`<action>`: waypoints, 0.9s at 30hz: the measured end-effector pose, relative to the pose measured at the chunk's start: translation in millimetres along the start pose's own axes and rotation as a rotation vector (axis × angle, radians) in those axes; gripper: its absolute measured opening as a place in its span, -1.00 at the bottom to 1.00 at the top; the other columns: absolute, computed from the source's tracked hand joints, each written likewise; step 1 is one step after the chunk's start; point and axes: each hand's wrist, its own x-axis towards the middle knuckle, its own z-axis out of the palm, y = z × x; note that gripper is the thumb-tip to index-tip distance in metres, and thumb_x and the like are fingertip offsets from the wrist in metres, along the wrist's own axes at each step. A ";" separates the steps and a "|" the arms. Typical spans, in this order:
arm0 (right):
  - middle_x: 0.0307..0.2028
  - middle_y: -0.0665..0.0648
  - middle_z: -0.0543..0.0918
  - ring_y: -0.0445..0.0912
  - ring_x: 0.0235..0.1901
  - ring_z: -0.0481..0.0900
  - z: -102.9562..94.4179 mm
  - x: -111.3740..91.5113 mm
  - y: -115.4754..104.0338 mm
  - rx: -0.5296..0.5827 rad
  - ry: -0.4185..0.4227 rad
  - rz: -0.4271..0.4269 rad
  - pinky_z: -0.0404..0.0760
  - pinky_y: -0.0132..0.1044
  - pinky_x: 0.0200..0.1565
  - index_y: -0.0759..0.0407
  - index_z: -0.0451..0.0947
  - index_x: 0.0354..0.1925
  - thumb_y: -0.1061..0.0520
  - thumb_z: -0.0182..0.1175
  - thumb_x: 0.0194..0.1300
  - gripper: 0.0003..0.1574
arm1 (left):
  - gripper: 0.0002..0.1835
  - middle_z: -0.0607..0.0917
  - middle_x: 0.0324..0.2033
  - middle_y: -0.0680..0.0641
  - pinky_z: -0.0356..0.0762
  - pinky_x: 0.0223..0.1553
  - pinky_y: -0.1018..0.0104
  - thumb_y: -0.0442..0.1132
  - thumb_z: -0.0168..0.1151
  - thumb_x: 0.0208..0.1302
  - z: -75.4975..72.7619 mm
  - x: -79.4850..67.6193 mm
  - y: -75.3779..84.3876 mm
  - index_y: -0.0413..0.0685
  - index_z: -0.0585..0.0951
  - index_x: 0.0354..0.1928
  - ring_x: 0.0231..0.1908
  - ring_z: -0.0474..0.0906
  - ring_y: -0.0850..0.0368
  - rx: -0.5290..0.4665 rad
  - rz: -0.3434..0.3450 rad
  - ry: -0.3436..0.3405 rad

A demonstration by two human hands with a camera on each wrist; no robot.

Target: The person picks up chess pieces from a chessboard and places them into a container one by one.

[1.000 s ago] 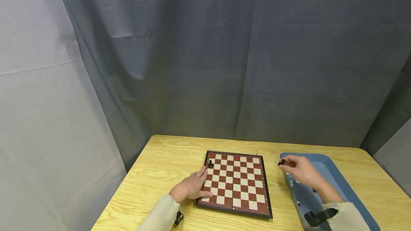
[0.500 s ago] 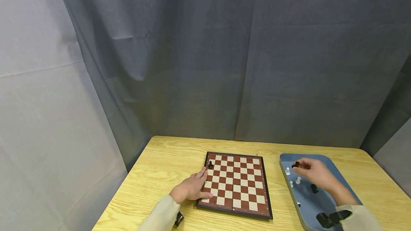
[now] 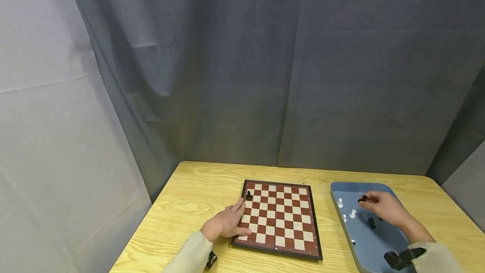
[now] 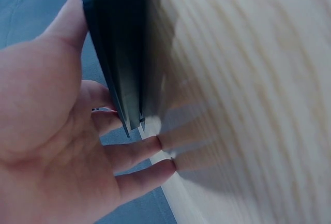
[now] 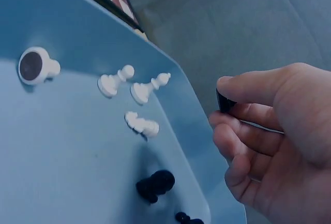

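Note:
A red-and-white chessboard (image 3: 280, 218) lies on the table. My left hand (image 3: 227, 221) rests on its left edge, thumb and fingertips on the board's surface. In the left wrist view, some fingers (image 4: 139, 154) reach past the board's dark side to the wood. One black chess piece (image 3: 249, 196) stands near the board's far left corner. Over the blue tray (image 3: 379, 243), my right hand (image 3: 386, 210) pinches another black chess piece (image 5: 225, 101) between thumb and fingers; most of it is hidden. Below lie a white knight (image 5: 140, 125), a white pawn (image 5: 115, 80) and a black chess piece (image 5: 156, 183).
Another white piece (image 5: 36, 66) lies on its side in the tray, its dark base showing. A further black piece (image 5: 187, 219) is partly cut off. Grey curtains (image 3: 242, 75) hang behind and left of the wooden table (image 3: 163, 222).
My right hand has moved right, from the tray's left rim to over its middle, with the black chess piece still pinched. The left hand and the board have stayed in place.

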 end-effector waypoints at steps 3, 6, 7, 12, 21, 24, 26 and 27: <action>-0.29 0.13 0.62 -0.06 -0.34 0.53 0.5 1.3 5.0 -0.033 0.008 0.006 0.49 -0.21 -0.42 0.28 0.60 -0.23 -0.07 0.25 0.25 -0.60 | 0.01 -0.09 0.47 -0.08 0.35 0.18 0.08 0.39 0.00 0.17 1.4 0.4 -0.3 -0.08 0.00 0.49 0.33 0.15 -0.15 0.001 0.000 0.001; -0.31 0.13 0.62 -0.07 -0.37 0.51 0.9 2.4 8.1 -0.062 0.004 0.020 0.47 -0.21 -0.44 0.27 0.61 -0.24 -0.09 0.26 0.24 -0.59 | 0.02 -0.09 0.47 -0.08 0.35 0.18 0.09 0.40 -0.01 0.17 2.5 1.1 -0.6 -0.08 0.00 0.49 0.33 0.15 -0.15 0.002 0.001 0.000; -0.30 0.13 0.63 -0.07 -0.36 0.52 0.8 2.9 8.8 -0.072 0.003 0.027 0.47 -0.21 -0.44 0.26 0.61 -0.24 -0.10 0.26 0.23 -0.57 | 0.02 -0.09 0.47 -0.09 0.34 0.18 0.09 0.40 -0.01 0.17 2.8 1.3 -0.7 -0.08 0.00 0.49 0.33 0.15 -0.15 0.003 0.004 0.002; -0.27 0.20 0.64 -0.01 -0.32 0.57 -1.7 3.9 9.6 -0.074 -0.008 0.046 0.53 -0.16 -0.40 0.32 0.60 -0.20 -0.12 0.26 0.23 -0.50 | 0.02 -0.10 0.47 -0.10 0.34 0.19 0.09 0.40 -0.02 0.17 1.8 1.2 0.2 -0.10 0.00 0.48 0.33 0.15 -0.16 0.014 0.012 0.008; -0.25 0.27 0.62 -0.01 -0.33 0.56 -4.7 3.3 8.4 -0.055 -0.030 0.084 0.56 -0.13 -0.38 0.50 0.53 -0.06 -0.04 0.22 0.27 -0.42 | 0.02 -0.10 0.47 -0.08 0.33 0.19 0.08 0.40 -0.01 0.17 0.7 -0.8 1.2 -0.08 0.00 0.49 0.33 0.14 -0.15 0.013 0.000 0.004; -0.24 0.27 0.62 0.01 -0.31 0.57 -3.7 3.2 6.7 -0.065 -0.026 0.071 0.57 -0.12 -0.38 0.47 0.55 -0.06 -0.06 0.22 0.27 -0.42 | 0.03 -0.10 0.47 -0.08 0.33 0.20 0.07 0.40 -0.01 0.16 0.9 -0.8 1.2 -0.08 -0.01 0.49 0.33 0.14 -0.15 0.016 -0.003 0.007; -0.23 0.26 0.62 0.03 -0.29 0.57 -2.7 4.1 3.6 -0.076 -0.023 0.060 0.57 -0.11 -0.37 0.45 0.56 -0.07 -0.11 0.22 0.27 -0.39 | 0.03 -0.11 0.47 -0.08 0.32 0.20 0.07 0.41 -0.01 0.15 0.9 -0.8 1.3 -0.08 -0.01 0.49 0.34 0.13 -0.15 0.017 -0.008 0.011; -0.23 0.27 0.62 0.06 -0.29 0.57 -2.6 4.8 1.2 -0.080 -0.022 0.050 0.57 -0.09 -0.37 0.44 0.56 -0.07 -0.12 0.21 0.27 -0.39 | 0.04 -0.11 0.47 -0.08 0.32 0.20 0.06 0.41 -0.01 0.15 0.9 -0.6 1.3 -0.08 -0.01 0.49 0.34 0.13 -0.15 0.017 -0.010 0.013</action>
